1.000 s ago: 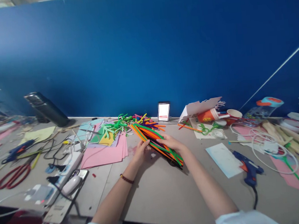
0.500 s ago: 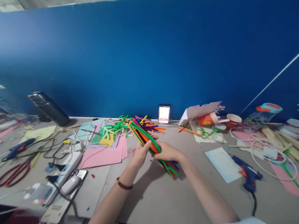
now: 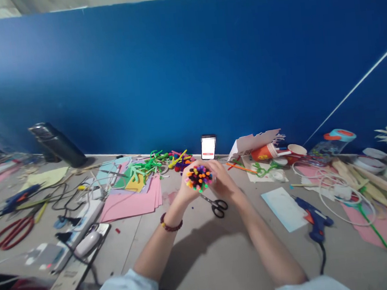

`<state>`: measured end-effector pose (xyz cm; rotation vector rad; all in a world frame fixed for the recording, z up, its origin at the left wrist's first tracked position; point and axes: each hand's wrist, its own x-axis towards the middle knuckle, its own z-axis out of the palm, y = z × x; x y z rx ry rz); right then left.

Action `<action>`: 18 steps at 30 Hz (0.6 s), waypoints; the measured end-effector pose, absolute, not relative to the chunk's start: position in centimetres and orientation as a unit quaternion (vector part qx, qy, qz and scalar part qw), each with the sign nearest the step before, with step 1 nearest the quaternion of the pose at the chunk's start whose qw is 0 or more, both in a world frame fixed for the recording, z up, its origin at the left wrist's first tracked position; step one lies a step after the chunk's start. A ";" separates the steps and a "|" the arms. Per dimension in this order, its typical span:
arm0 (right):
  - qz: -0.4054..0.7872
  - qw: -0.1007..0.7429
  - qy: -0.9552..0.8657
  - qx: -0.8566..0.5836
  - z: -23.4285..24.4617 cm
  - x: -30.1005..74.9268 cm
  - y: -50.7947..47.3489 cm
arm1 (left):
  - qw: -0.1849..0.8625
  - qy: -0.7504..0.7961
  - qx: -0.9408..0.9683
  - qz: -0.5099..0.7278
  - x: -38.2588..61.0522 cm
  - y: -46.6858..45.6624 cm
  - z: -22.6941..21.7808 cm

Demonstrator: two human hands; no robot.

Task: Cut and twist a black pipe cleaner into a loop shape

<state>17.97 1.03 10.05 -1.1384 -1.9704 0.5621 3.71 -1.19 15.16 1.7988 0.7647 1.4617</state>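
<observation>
A bundle of multicoloured pipe cleaners (image 3: 199, 178) is held up over the middle of the table, its cut ends facing me. My left hand (image 3: 185, 190) is closed around its left side. On the other side my right hand (image 3: 224, 180) is wrapped against the same bundle; its fingertips are partly hidden behind it. Black-handled scissors (image 3: 218, 207) lie on the table just below the hands, their blades partly covered. Behind the bundle sits a pile of green bent pipe cleaners (image 3: 148, 166), with purple and yellow ones beside it.
A phone (image 3: 208, 147) leans against the blue partition. Pink paper sheets (image 3: 131, 203), a power strip (image 3: 81, 234), red-handled scissors (image 3: 13, 233) and a black bottle (image 3: 58, 145) are at left. At right are a blue glue gun (image 3: 317, 220), a paper packet (image 3: 283, 209) and paper cups (image 3: 263, 152).
The bundle has turned from lying slantwise to pointing its ends at me, and both hands have risen slightly with it. Scissors now show on the table beneath.
</observation>
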 end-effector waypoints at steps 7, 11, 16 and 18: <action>0.284 0.549 -0.702 -0.354 14.8 18.9 -2.5 | 0.295 0.279 0.753 0.518 2.5 -0.4 13.4; 0.295 0.537 -0.733 -0.296 16.6 19.6 -4.5 | 0.297 0.297 0.772 0.477 2.0 -0.5 13.6; 0.202 0.489 -0.784 -0.327 17.1 20.0 -5.1 | 0.323 0.327 0.757 0.464 1.9 -0.1 14.1; 0.180 0.489 -0.783 -0.340 16.8 20.0 -4.9 | 0.332 0.328 0.752 0.465 1.9 0.2 14.0</action>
